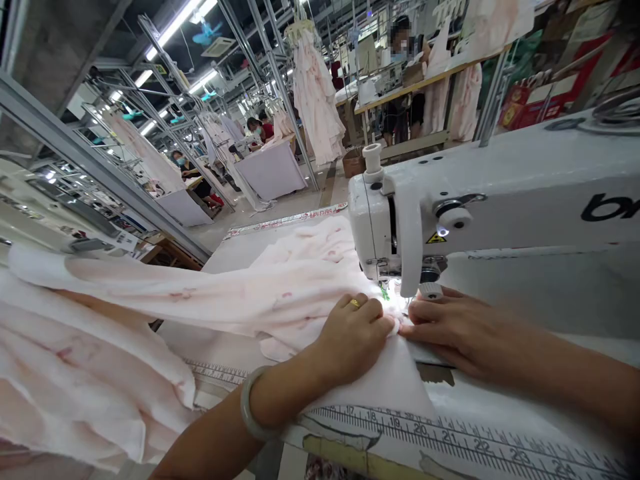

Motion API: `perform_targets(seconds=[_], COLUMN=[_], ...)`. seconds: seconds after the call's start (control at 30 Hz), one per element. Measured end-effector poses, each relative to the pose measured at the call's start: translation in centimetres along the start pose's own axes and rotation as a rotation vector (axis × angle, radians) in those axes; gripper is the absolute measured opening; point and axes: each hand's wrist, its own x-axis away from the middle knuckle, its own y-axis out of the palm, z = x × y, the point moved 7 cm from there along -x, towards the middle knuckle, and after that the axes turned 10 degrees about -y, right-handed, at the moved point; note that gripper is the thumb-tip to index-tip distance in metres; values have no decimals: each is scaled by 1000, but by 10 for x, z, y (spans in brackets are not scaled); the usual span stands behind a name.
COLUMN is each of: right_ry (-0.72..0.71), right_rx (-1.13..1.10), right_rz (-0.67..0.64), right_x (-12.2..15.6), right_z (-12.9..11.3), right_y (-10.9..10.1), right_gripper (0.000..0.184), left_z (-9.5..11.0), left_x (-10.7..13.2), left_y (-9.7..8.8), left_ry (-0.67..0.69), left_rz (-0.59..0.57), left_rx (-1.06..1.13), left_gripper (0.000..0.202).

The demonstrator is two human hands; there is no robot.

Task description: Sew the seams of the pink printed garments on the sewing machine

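Note:
Pale pink printed fabric [300, 287] lies across the sewing table and runs under the needle area of a white sewing machine [500, 200]. My left hand [353, 337], with a ring and a bangle, is closed on the fabric just in front of the lit presser foot [393, 297]. To the right of the needle, my right hand [460, 327] pinches the fabric's edge, its fingertips close to those of my left hand. Part of the right fingers is hidden behind the machine's knob. The stitch line itself is lost in the bright light.
A measuring tape [420, 430] runs along the table's front edge. More pink fabric [75, 360] hangs over the left side. Garments [315, 100] hang from rails beyond, a metal beam [100, 160] crosses the left, and other people sit at machines farther back.

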Motion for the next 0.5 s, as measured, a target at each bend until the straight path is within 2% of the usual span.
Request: perform_targets(seconds=[0.1,0.2,0.3,0.5], right_ry=[9,1,22,61], right_rx=[31,126,177,153], right_rz=[-2,93,159,141], right_x=[1,4,10,15], right_z=[1,1,2,10], right_y=[-1,-5,-2,11], right_gripper=[35,34,36,34], left_z=[8,13,11,5], left_x=[1,4,8,7], left_y=[0,0,2,12], left_ry=[79,119,75,36], left_rz=[13,17,10,-79], left_rx=[-114,-141,-86,1], left_gripper=[17,18,20,22])
